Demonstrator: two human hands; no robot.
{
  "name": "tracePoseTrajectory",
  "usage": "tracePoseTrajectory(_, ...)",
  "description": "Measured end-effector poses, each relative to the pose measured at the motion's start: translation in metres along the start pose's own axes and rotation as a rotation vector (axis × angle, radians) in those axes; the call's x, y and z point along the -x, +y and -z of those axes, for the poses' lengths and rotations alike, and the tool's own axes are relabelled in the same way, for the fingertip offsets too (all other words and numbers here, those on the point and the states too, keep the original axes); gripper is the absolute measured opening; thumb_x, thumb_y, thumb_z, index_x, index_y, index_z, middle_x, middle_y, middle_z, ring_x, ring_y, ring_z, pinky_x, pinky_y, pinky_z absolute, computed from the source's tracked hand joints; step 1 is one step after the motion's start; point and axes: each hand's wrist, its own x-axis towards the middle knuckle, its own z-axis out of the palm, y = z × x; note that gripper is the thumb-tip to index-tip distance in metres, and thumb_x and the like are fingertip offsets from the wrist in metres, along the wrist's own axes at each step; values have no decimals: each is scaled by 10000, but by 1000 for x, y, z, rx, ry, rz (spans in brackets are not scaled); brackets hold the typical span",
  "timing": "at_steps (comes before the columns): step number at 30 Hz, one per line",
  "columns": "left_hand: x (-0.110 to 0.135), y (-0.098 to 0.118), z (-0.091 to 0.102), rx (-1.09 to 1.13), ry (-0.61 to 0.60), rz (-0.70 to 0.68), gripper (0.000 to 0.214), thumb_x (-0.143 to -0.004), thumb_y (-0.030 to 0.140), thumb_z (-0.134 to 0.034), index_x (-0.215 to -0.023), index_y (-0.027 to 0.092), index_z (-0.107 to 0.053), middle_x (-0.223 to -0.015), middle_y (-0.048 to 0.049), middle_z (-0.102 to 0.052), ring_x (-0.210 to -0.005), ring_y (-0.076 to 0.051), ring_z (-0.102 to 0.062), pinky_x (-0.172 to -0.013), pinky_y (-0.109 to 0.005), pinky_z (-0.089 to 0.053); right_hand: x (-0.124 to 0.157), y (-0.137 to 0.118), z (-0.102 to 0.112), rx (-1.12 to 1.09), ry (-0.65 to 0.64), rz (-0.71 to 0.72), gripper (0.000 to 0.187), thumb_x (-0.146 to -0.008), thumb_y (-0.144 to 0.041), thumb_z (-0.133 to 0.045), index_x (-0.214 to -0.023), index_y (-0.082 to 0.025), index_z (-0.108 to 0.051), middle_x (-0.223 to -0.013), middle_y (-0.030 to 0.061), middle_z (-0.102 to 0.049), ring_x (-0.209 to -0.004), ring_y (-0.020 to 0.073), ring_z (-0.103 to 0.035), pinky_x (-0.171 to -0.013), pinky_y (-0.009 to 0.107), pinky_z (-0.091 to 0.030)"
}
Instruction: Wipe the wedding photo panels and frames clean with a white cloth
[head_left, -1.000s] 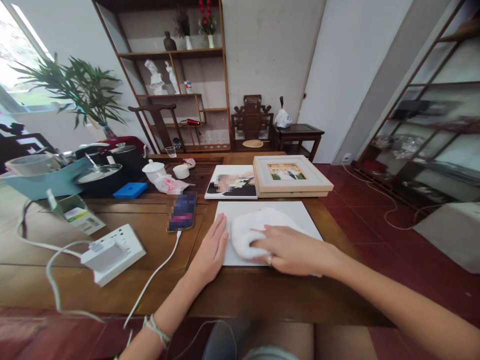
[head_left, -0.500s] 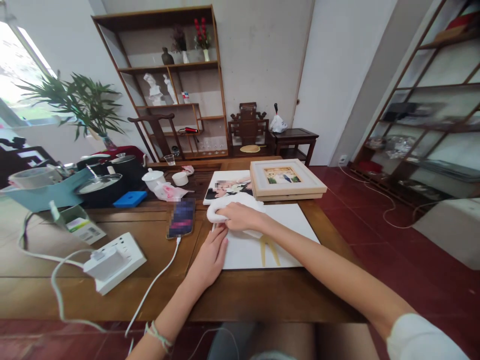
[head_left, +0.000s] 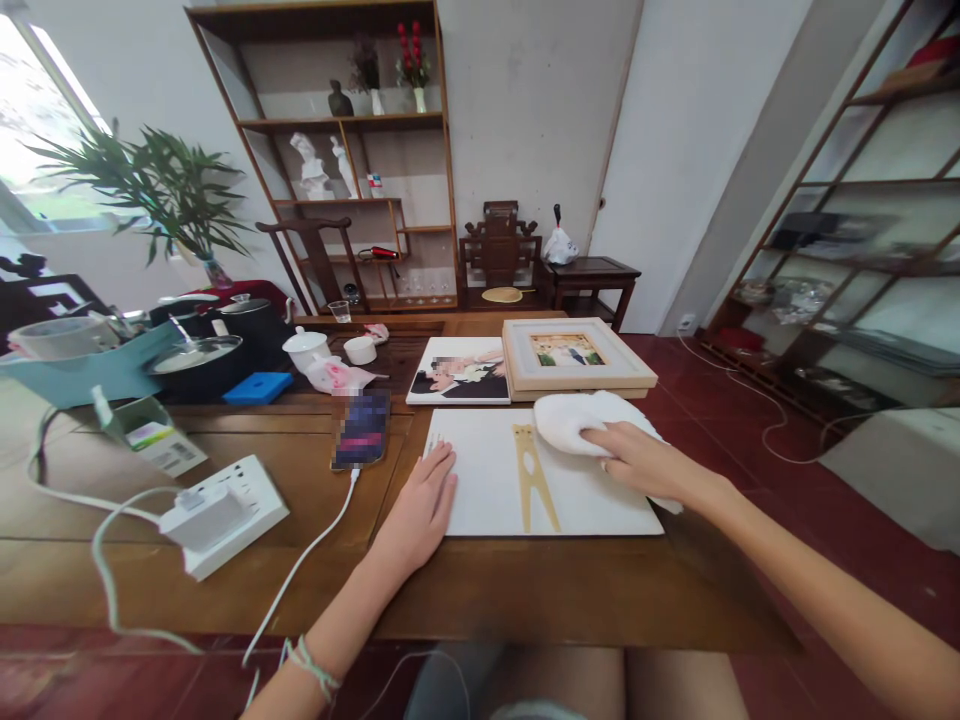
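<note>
A white board (head_left: 480,500) lies flat near the table's front edge, with a tan forked shape (head_left: 529,480) like a folding stand on its face. My left hand (head_left: 421,505) rests flat over the board's left edge, fingers stretched out. In my right hand (head_left: 649,462) is a bunched white cloth (head_left: 574,422), held against the upper right part of the board; its tail hangs past the right edge. Just behind the board are a photo print (head_left: 459,372) and a pale framed picture (head_left: 574,352) lying on a box-like stack.
To the left lie a phone (head_left: 361,430) on a charging cable, a white power strip (head_left: 232,515) and a small opened box (head_left: 154,435). Farther back stand a white lidded pot (head_left: 306,345), a blue block (head_left: 259,387) and a dark pan (head_left: 196,365).
My right hand has swept the cloth from the board's upper left to its upper right, uncovering the top of the tan shape. My left hand has stayed at the left edge.
</note>
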Motion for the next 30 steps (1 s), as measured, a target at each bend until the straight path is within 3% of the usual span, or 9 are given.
tracePoseTrajectory(3, -1, 0, 0, 5, -2, 9, 375, -939, 275, -362, -1233, 136, -548, -1358, -151, -514, -1321, -251, -401, -1100, -492, -305, 15, -2, -13, 80, 154, 135, 371, -699, 17, -403, -871, -185, -663, -1395, 94, -455, -1327, 297, -322, -1056, 526, -275)
tracePoseTrajectory(5, -1, 0, -1, 7, -9, 14, 384, -938, 280, -356, -1233, 121, -545, -1364, -159, -506, -1327, -251, -391, -1107, -492, -294, 17, -6, -21, 150, 246, 225, 359, -723, 35, -401, -799, -188, -672, -1442, 62, -399, -1375, 281, -218, -1094, 546, -201)
tracePoseTrajectory(9, -1, 0, -1, 5, -8, 19, 394, -939, 289, -354, -1231, 107, -545, -1363, -168, -504, -1328, -250, -389, -1112, -486, -288, 5, -11, -32, 149, 152, 152, 354, -707, -3, -473, -935, -159, -694, -1460, 103, -356, -1376, 323, -182, -1087, 579, -191)
tracePoseTrajectory(14, -1, -1, -1, 14, 2, 8, 378, -935, 283, -375, -1239, 136, -547, -1364, -149, -508, -1322, -249, -399, -1103, -488, -303, -2, -19, -32, 81, 85, 66, 315, -813, -136, -484, -1065, -155, -673, -1460, 124, -348, -1371, 345, -179, -1075, 595, -192)
tracePoseTrajectory(18, -1, -1, -1, 17, 3, 13, 380, -933, 289, -378, -1238, 140, -549, -1364, -144, -510, -1325, -248, -395, -1108, -486, -296, 26, -44, -26, 70, -19, 21, 308, -791, -114, -491, -1024, -164, -687, -1462, 128, -337, -1359, 376, -196, -1058, 622, -222)
tracePoseTrajectory(23, 0, -1, -1, 25, 7, 18, 380, -932, 310, -375, -1225, 152, -557, -1362, -139, -512, -1322, -249, -400, -1113, -480, -292, 76, -78, -22, 15, -95, 45, 256, -728, -130, -542, -902, -220, -706, -1485, 73, -292, -1355, 397, -198, -1049, 646, -250)
tracePoseTrajectory(27, 0, -1, -2, 7, -11, 38, 405, -938, 314, -352, -1237, 115, -539, -1377, -156, -491, -1337, -248, -374, -1121, -483, -272, 77, -68, -15, -73, -72, 74, 263, -737, -134, -540, -916, -253, -691, -1494, 0, -274, -1384, 299, -164, -1113, 557, -191)
tracePoseTrajectory(30, -1, -1, -2, -5, -23, 51, 421, -940, 316, -340, -1244, 97, -531, -1378, -165, -487, -1343, -246, -366, -1124, -479, -268, 52, -45, -13, -58, -65, 153, 216, -769, -205, -548, -926, -225, -695, -1499, 44, -253, -1388, 288, -145, -1116, 561, -113)
